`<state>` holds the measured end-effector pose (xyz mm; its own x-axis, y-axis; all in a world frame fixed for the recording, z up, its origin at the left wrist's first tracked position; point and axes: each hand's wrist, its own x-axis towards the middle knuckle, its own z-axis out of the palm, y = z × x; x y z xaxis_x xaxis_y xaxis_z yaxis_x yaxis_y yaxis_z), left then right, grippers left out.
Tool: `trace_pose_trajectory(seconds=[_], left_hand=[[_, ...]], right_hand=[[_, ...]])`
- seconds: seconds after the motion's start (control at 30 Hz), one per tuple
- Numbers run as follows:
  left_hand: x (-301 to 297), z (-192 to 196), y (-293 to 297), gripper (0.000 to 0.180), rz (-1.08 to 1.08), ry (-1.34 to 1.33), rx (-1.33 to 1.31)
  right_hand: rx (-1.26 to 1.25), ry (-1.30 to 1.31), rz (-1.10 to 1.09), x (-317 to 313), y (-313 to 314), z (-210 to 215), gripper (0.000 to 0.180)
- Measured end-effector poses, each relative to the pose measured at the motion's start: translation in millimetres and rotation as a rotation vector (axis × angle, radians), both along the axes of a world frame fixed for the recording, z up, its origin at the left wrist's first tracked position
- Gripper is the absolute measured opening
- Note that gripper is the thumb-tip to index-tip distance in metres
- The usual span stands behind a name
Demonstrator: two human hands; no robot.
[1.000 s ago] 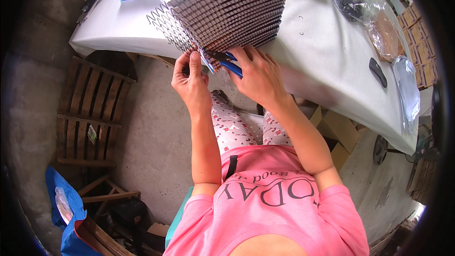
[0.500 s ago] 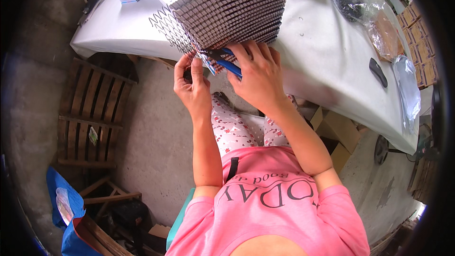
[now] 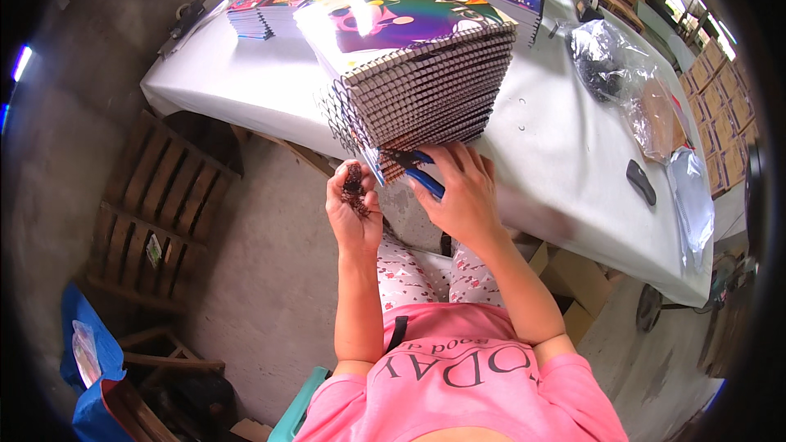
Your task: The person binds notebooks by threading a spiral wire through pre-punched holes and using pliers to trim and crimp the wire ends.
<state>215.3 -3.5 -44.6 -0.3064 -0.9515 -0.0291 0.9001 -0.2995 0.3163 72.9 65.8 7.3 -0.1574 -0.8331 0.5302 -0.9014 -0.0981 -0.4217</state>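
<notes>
Clear crinkled plastic bag on the white table at 2 o'clock, dark stuff inside, brown flat piece at its right end. Rows of tan cardboard boxes along the rim at 2–3 o'clock. Brown carton under the table at 4 o'clock. No screens or signs.

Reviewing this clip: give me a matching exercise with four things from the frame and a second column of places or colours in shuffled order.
Things:
1. pliers
2. left hand
3. clear plastic bag
4. wooden pallet

Places or colours:
A. on the floor, left of the table
B. blue handles, under the right hand
C. holds a small dark bundle of wire bits
D. on the white tablecloth, right of the notebook stack

Pairs: 1-B, 2-C, 3-D, 4-A
</notes>
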Motion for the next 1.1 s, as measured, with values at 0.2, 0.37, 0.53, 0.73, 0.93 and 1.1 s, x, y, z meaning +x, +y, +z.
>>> trace_pose_trajectory(seconds=[0.2, 0.37, 0.53, 0.73, 0.93, 1.1], left_hand=[[0, 13, 0, 0.021, 0.113, -0.135, 0.052], [-5, 26, -2, 0.029, 0.177, -0.356, -0.18], [-8, 27, -1, 0.019, 0.252, -0.463, -0.312], [-15, 35, 4, 0.018, 0.455, -0.796, -0.372], [-12, 43, 8, 0.021, 0.473, -0.852, -0.379], [-11, 42, 8, 0.022, 0.451, -0.853, -0.384]], right_hand=[[-0.084, 0.064, -0.038, 4, -3, 3, 0.047], [-0.029, 0.1, -0.069, 12, -1, 13, 0.045], [-0.039, 0.277, -0.13, 18, -2, 14, 0.043], [0.019, 0.177, -0.058, 4, -9, -3, 0.037], [-0.023, 0.091, -0.025, 3, 3, 15, 0.04], [-0.074, 0.106, -0.04, 3, 6, 18, 0.046]])
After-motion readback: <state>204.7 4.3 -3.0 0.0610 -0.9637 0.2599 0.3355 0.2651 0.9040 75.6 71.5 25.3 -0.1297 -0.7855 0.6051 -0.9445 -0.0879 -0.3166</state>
